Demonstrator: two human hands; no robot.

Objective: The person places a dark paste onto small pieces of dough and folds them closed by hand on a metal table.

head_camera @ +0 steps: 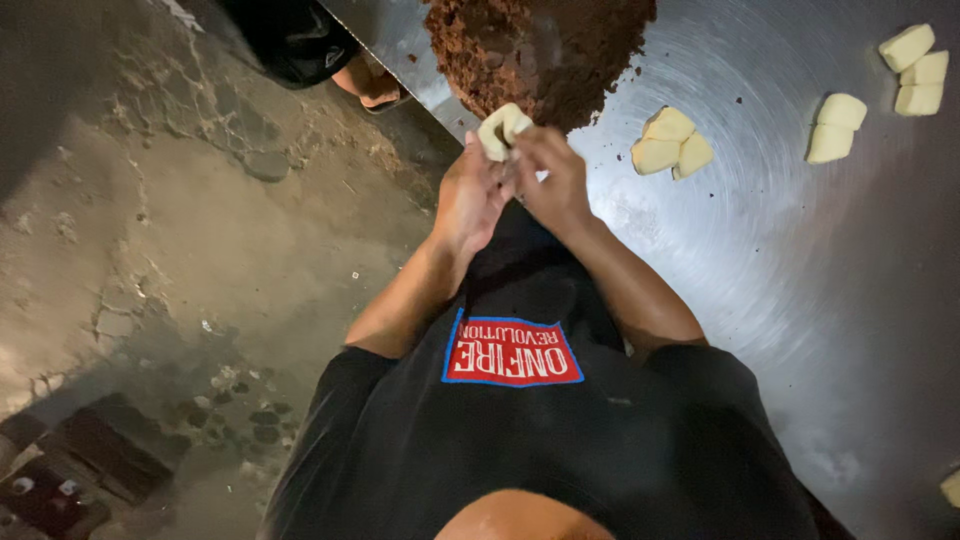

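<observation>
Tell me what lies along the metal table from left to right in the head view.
Brown crumbly heap → dough piece in both hands → cluster of three dough pieces → pair of dough pieces → three dough pieces by the far edge.

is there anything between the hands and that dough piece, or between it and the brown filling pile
Nothing visible. The left hand and right hand both already grip the dough piece, fingers wrapped on it. The brown filling pile lies just beyond it on the metal table, with no object in the gap.
</observation>
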